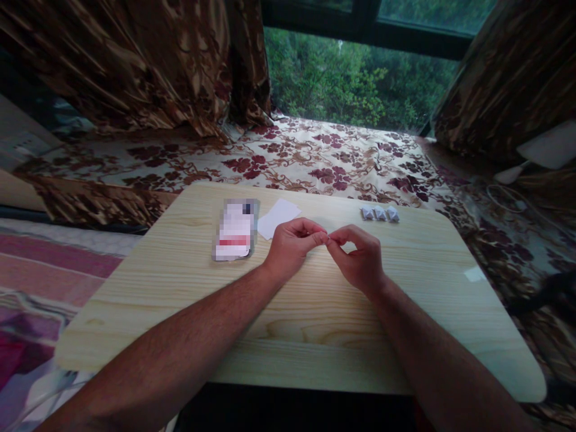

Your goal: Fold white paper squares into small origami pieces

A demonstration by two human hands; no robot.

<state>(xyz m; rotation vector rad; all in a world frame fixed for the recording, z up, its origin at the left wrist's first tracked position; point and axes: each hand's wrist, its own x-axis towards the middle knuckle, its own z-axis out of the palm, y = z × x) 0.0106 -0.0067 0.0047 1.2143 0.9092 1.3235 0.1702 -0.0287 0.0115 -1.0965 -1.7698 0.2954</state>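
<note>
Above the middle of the wooden table, my left hand (294, 243) and my right hand (357, 252) meet at the fingertips. Thumb and forefinger of each are pinched together. Whatever lies between them is hidden or too small to name. Just behind my left hand are some white paper sheets (279, 217), flat on the tabletop. Beyond my right hand, three small folded white paper shapes (380, 213) sit side by side in a row near the far edge.
A pixelated, phone-like object (234, 231) lies left of the paper. One small white scrap (474, 274) is by the right edge of the light wooden table (324, 330). Behind stands a ledge with a floral cover (333, 156), below the window, with brown curtains (180, 66) at its sides.
</note>
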